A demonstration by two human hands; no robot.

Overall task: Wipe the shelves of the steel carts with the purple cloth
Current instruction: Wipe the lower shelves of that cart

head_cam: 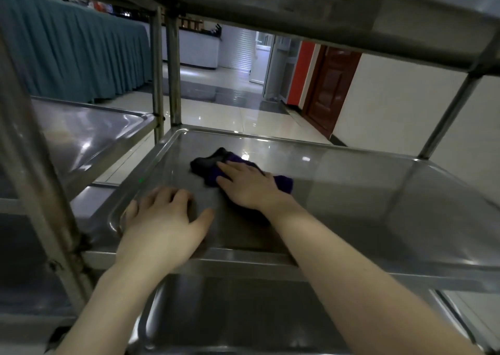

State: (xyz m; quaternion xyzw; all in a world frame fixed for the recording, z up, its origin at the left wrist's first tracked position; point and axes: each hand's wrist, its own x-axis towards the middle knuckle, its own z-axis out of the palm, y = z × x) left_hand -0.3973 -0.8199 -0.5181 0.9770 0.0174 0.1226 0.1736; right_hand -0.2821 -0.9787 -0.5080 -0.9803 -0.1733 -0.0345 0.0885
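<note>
From the head view I look in under the top shelf [351, 11] of a steel cart, down onto its middle shelf [365, 206], with the bottom shelf [230, 314] below and nearest to me. My right hand [246, 187] lies flat, fingers spread and extended, pressing the purple cloth [213, 166] against the middle shelf slightly left of its centre. It is not closed around the cloth; the palm pins it down. The cloth is bunched, with a dark fold sticking out on the far left of my fingers and a purple edge showing to the right of my wrist.

My left hand [165, 219] is open too, fingers slightly curled, resting on the near-left part of the same shelf just inside its raised rim, holding nothing. I judge it is bracing me.

The cloth looks soft, light and limp, so I expect it to crumple and slip out from under a loose palm; I would keep broad pressure on its middle and gather the loose far fold under my fingers. The steel is glossy and reflective, so I judge it slick, and the cloth should glide easily.

A second cart's shelf [89, 130] stands to the left, just beside this one, across a narrow gap.
</note>
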